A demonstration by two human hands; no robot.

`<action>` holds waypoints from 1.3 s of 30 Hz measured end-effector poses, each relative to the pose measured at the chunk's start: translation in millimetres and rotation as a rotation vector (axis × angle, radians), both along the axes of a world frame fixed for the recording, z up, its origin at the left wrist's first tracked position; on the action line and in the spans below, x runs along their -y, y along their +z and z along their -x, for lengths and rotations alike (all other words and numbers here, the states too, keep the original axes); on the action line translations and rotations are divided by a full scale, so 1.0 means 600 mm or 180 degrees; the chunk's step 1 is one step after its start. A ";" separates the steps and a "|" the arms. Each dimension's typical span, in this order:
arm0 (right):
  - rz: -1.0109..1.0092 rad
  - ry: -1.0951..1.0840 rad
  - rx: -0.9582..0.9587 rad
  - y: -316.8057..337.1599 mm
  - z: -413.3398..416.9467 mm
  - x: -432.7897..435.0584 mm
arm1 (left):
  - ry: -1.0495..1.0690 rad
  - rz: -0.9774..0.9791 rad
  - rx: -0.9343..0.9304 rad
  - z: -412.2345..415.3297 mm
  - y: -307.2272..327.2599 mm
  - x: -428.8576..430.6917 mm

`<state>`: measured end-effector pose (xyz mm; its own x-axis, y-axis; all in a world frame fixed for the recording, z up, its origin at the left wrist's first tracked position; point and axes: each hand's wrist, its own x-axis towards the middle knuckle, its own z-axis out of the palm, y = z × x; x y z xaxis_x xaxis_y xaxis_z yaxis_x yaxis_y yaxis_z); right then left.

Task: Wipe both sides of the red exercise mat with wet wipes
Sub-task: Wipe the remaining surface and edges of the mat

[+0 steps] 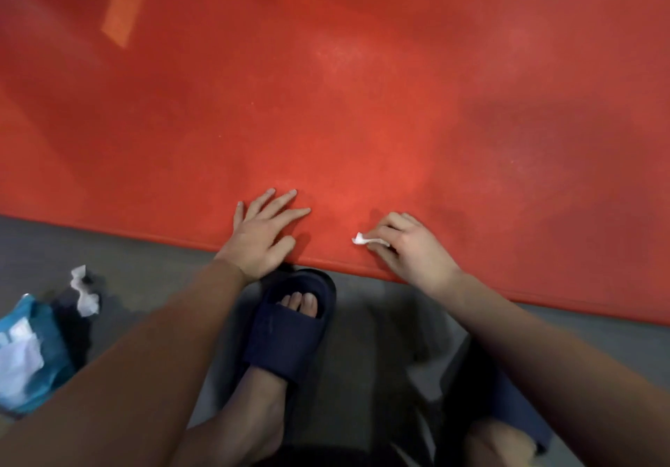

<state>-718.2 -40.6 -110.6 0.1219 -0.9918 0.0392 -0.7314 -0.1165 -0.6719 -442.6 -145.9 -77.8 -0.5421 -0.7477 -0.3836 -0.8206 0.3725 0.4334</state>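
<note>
Left hand (263,234) is pressing flat on the red exercise mat (362,104), fingers straight and spread and pointing toward one o'clock, the heel of the palm sitting right at the mat's near edge. It is holding nothing.

At three o'clock from it, a little apart, the right hand (409,249) is resting on the same near strip of the mat with its fingers curled, pinching a small bunched wet wipe (366,240). The white end of the wipe is sticking out of the fingers toward nine o'clock and is lying against the mat surface.

The mat is lying spread out on the grey floor (145,278) and is filling the upper half of the view, its near edge running from nine o'clock down toward four o'clock. A paler orange strip (123,6) is showing on it at eleven o'clock.

At six o'clock from the left hand, a foot in a navy slide sandal (293,321) is standing on the floor, its toe just beside the mat's edge. At eight o'clock in the view, a blue pack of wipes (29,354) is lying on the floor, with a crumpled white wipe (85,292) just beside it at one o'clock.
</note>
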 end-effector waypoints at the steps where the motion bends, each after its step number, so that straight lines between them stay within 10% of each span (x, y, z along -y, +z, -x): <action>1: -0.0011 -0.0033 0.0081 0.002 -0.003 -0.007 | 0.0069 0.0267 -0.0019 0.013 -0.004 -0.005; 8: -0.0007 0.0864 -0.0177 0.005 0.019 -0.005 | 0.0715 0.0802 0.0682 0.102 -0.043 0.005; 14: 0.0029 0.0266 0.0018 0.006 0.057 0.062 | 0.0870 0.1034 0.1112 0.134 -0.048 0.036; 39: 0.0139 0.0200 -0.0207 0.009 0.143 0.320 | 0.1279 0.1663 0.0275 0.305 -0.105 0.318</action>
